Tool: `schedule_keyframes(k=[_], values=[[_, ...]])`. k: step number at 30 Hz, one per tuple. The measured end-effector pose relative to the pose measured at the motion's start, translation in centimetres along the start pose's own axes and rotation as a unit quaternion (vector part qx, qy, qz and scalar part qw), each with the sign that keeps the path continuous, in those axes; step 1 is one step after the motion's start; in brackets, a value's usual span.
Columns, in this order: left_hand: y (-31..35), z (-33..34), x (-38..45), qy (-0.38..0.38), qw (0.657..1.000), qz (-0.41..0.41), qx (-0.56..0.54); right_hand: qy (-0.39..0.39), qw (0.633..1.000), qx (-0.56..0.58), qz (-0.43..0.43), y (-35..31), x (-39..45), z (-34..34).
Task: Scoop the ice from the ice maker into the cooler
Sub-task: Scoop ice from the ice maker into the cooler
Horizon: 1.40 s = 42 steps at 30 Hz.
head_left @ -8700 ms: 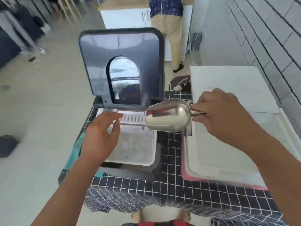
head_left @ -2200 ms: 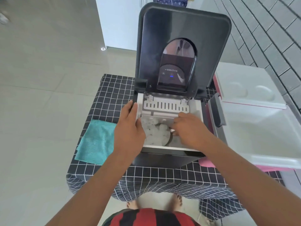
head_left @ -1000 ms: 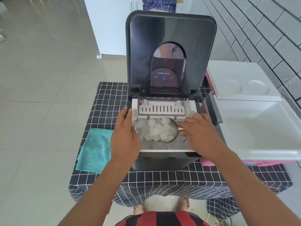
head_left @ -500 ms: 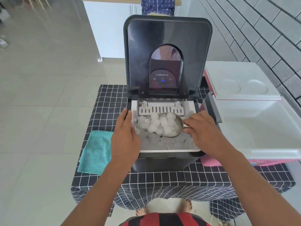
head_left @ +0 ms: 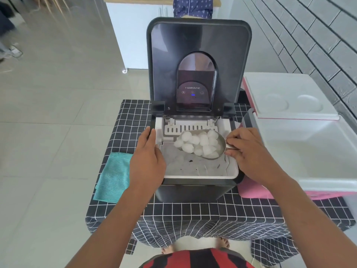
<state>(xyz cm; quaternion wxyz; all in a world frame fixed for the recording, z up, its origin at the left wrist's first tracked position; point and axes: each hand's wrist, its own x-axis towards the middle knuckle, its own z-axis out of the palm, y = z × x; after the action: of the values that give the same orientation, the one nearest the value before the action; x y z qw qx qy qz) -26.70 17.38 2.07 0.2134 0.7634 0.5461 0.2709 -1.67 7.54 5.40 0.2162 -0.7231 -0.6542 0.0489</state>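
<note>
Scoop (head_left: 202, 146) is heaped with ice (head_left: 199, 143), just above the ice maker (head_left: 195, 188) basket. My right hand (head_left: 249, 151) pinches its handle; my left hand (head_left: 148, 159) lies flat against the machine's left rim, fingers straight, steadying it. Cooler (head_left: 309, 151) sits open just to the right. For the carry I keep the bowl level, go slow, clear the rim, then tip well inside the cooler.

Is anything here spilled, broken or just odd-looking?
Nothing spilled. The only oddity: small dark specks on the ice maker basket floor below the scoop of ice, which the right hand holds.
</note>
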Motion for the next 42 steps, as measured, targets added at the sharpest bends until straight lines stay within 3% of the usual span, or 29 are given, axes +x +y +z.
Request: schedule_keyframes(k=[4, 12, 20, 26, 31, 34, 37, 40, 42], values=[[1.7, -0.4, 0.5, 0.0, 0.997, 0.025, 0.072, 0.011, 1.0, 0.001, -0.007, 1.1, -0.5, -0.9], [8.5, 2.5, 0.8, -0.004, 0.997, 0.068, 0.032, 0.03, 1.0, 0.004, 0.002, 6.0, -1.9, -4.7], [17.5, 9.8, 0.8, -0.053, 0.992, 0.117, 0.02, 0.034, 0.994, -0.013, 0.1, 15.9, -6.1, -8.9], [23.0, 17.5, 1.2, -0.151, 0.977, 0.123, 0.085, -0.053, 0.958, -0.053, 0.279, 24.1, -8.6, -10.0], [23.4, 21.5, 0.9, -0.188, 0.97, 0.052, 0.148, -0.134, 0.921, -0.266, 0.252, 27.0, -8.1, -9.3], [23.7, 22.3, 0.6, -0.164, 0.983, 0.012, 0.078, -0.171, 0.9, -0.316, 0.245, 28.1, -7.1, -10.0], [23.4, 22.2, 0.2, -0.153, 0.985, 0.031, 0.069, -0.178, 0.89, -0.335, 0.252, 28.4, -6.2, -11.2], [23.3, 22.2, 0.5, -0.149, 0.987, 0.026, 0.049, -0.144, 0.912, -0.3, 0.24, 28.3, -5.2, -12.9], [23.4, 21.6, 1.2, -0.145, 0.989, 0.032, 0.022, -0.106, 0.94, -0.218, 0.239, 27.3, -4.6, -13.8]])
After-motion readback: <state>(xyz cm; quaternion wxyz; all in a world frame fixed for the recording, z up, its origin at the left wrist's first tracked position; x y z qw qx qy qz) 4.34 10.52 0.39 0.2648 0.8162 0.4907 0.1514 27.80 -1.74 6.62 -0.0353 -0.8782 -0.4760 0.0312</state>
